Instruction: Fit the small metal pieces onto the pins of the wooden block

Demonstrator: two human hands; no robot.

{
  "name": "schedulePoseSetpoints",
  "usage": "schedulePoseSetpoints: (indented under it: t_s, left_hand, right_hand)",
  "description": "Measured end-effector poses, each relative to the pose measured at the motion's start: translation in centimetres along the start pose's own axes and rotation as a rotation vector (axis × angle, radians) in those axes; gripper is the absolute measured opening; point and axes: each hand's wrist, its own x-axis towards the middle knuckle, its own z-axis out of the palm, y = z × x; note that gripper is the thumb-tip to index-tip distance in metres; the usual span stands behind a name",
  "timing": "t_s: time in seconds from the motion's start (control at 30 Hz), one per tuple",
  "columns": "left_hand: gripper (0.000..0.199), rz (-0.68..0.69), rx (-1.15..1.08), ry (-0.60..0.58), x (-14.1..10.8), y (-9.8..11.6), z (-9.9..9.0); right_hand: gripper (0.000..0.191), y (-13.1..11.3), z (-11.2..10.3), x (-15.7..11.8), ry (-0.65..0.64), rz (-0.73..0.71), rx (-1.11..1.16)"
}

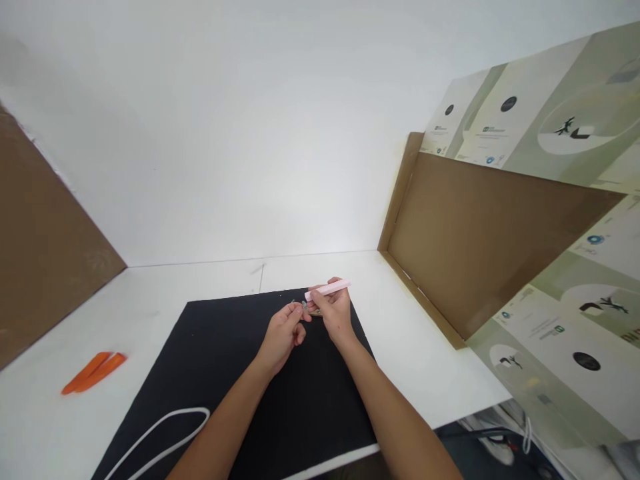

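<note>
Black mat sits on a white table, lower centre; the right hand grips a pink stick, and the left hand pinches a small metal part.

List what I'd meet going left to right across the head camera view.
Brown cardboard panel, orange plastic pry tools, white cord, left hand, right hand, brown cardboard panel, printed board.

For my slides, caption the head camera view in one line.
Two hands over a black mat: the right hand holds a pale pink stick, the left hand pinches a small metal piece.
</note>
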Motion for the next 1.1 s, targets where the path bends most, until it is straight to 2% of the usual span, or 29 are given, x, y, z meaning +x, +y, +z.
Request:
schedulePoseSetpoints:
  t_s: [0.2, 0.47, 0.6, 0.8, 1.1]
  left_hand:
    - [0.036, 0.093, 0.108, 0.029, -0.1, -0.1, 0.1]
    - [0.027, 0.294, 0.440, 0.111, 0.2, -0.4, -0.4]
    - [0.029, 0.310, 0.570, 0.175, 0.2, -0.5, -0.7]
    - [0.029, 0.301, 0.642, 0.218, 0.5, -1.3, -1.0]
    - [0.028, 0.336, 0.706, 0.199, 0.1, -2.0, -0.3]
  right_hand:
    - [0.044, 0.1, 0.0, 0.1, 0.059, -0.034, -0.016]
    - [0.042, -0.1, -0.2, 0.1, 0.048, -0.053, -0.030]
    - [0.047, -0.3, 0.1, 0.1, 0.060, -0.059, -0.032]
    - [0.046, -0.7, 0.3, -0.1, 0.051, -0.057, -0.035]
    - [0.040, -0.7, 0.5, -0.5, 0.026, -0.079, -0.098]
